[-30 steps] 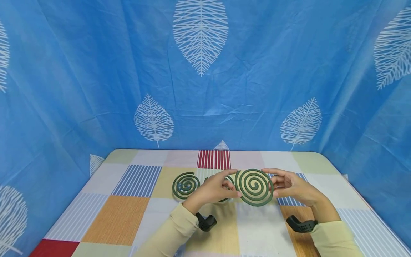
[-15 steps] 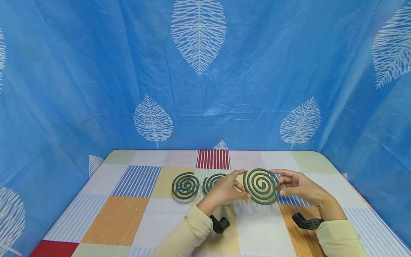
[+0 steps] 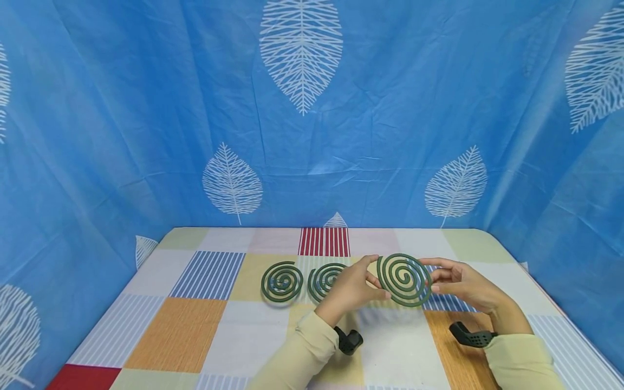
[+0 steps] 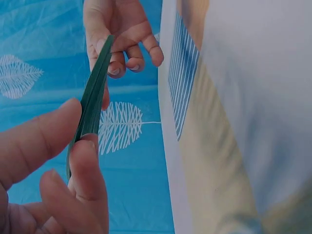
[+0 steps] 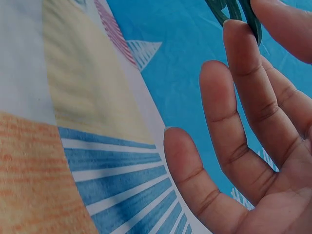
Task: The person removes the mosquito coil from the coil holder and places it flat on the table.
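Note:
A green mosquito coil (image 3: 404, 279) is held up above the table, its flat spiral facing the head camera. My left hand (image 3: 353, 284) pinches its left rim between thumb and fingers. On the opposite rim, the thumb and fingers of my right hand (image 3: 460, 283) hold it. Seen almost edge-on in the left wrist view, the coil (image 4: 93, 95) looks like a thin green strip. Only a bit of the coil (image 5: 239, 10) shows at the top of the right wrist view, between thumb and a finger; the other fingers are spread.
Two more green coils, a left one (image 3: 264, 284) and a middle one (image 3: 310, 284), lie side by side on the patchwork tablecloth (image 3: 244, 325). My left hand partly covers the middle one. Blue patches show through both. Behind the table hangs a blue curtain (image 3: 312, 179) with white leaves.
Both hands have moved to the right with the held coil, which is tilted a little more. More of the middle coil shows from behind my left hand.

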The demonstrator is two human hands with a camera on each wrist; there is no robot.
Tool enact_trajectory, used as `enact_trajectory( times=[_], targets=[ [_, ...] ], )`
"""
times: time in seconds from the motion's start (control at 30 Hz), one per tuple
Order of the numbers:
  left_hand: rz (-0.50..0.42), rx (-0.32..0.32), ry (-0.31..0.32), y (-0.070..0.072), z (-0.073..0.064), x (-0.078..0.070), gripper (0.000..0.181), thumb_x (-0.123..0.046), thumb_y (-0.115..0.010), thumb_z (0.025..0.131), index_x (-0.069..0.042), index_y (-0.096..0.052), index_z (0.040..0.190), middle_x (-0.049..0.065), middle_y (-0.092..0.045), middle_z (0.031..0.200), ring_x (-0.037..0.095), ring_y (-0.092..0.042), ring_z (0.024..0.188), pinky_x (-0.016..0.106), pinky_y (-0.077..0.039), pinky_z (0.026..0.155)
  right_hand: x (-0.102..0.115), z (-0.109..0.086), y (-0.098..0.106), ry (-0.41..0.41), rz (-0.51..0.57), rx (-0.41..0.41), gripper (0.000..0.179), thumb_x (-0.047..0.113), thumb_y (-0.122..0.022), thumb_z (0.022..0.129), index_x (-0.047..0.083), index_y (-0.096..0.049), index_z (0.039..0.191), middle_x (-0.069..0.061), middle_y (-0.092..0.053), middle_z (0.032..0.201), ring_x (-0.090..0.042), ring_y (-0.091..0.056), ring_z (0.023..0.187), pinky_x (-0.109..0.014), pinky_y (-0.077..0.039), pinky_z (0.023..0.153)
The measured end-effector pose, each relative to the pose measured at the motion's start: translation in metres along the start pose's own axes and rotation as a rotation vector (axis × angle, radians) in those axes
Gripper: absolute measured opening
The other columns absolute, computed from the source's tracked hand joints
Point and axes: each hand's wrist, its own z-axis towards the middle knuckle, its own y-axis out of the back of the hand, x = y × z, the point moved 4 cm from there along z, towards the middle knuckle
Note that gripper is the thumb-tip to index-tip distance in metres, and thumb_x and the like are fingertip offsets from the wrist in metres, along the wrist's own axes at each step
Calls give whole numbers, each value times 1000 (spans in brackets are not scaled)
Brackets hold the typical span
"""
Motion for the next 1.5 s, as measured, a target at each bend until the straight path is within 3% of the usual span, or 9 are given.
enact_trajectory(
  times=[0.13,0.23,0.47,0.8,1.0,1.27,1.5],
  targets=[
    [-3,-15,6,-4,4,1,82,-15,-93,85,-9,-54,157,-10,-75,83,13,-69,92,37,-50,105,-2,-2,2,8,22,4,59,-10,-54,107,28,-61,151,-1,-76,114,-15,-72,106,-30,-55,96],
    [-24,-10,22,-8,5,4,83,-13,-93,84,-7,-54,157,-9,-74,80,10,-68,81,32,-51,98,-3,-3,3,4,33,9,60,-10,-54,107,30,-62,151,1,-75,115,-13,-71,106,-31,-56,96],
    [-144,10,77,-15,5,10,82,-6,-91,87,-5,-50,158,-5,-74,76,15,-67,56,24,-52,57,-9,-1,4,-19,53,26,63,-10,-56,106,36,-62,149,2,-74,117,-13,-71,108,-33,-60,93],
    [-381,71,156,-25,5,16,90,2,-85,90,-10,-40,166,0,-67,85,12,-62,58,30,-61,60,-16,-3,7,-51,73,-24,62,-9,-59,105,38,-64,145,1,-74,117,-13,-72,106,-33,-60,92],
    [-413,71,192,-32,6,20,91,2,-84,91,-9,-36,168,1,-65,88,10,-59,55,27,-58,57,-21,-5,8,-92,68,-58,58,-6,-61,105,41,-66,140,2,-74,115,-13,-71,104,-32,-60,89],
    [-490,65,226,-40,8,24,89,5,-79,92,-4,-32,168,2,-65,86,11,-64,70,23,-58,59,-27,-7,10,-197,27,-134,52,2,-65,105,44,-66,135,0,-72,114,-14,-68,93,-32,-57,80],
    [-538,59,261,-46,5,28,86,5,-79,92,-4,-35,165,4,-63,88,12,-63,72,19,-54,55,-30,-5,8,-167,10,-116,55,-1,-63,106,44,-66,137,1,-72,114,-10,-63,84,-26,-53,70]
  ],
)
